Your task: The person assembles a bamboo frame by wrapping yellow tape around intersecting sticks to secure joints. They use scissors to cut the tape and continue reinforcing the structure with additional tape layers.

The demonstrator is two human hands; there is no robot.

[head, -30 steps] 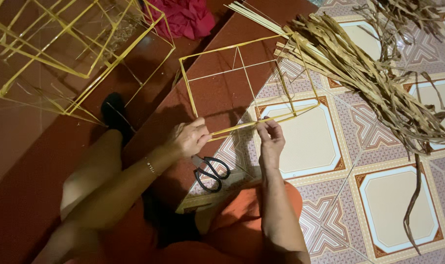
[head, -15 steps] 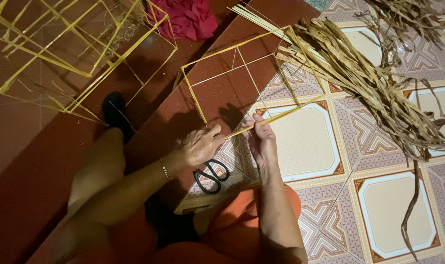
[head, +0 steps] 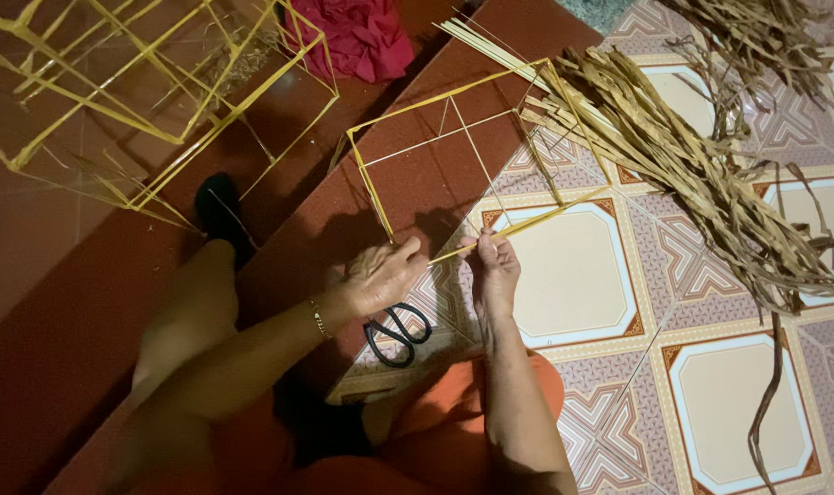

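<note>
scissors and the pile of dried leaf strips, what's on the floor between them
In the head view, the right hand and its forearm cross that stretch beside the scissors; past them only bare patterned floor tiles reach the dried leaf strips.

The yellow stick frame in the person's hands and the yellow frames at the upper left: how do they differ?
The frame in hand is one open box of thin yellow sticks; the frames at upper left form a larger cluster crossed by diagonal sticks. The left hand and right hand pinch the near corner of the frame in hand; the frames at upper left lie untouched. The frame in hand straddles red step and patterned tiles; the others sit on red floor. Both are yellow sticks.
</note>
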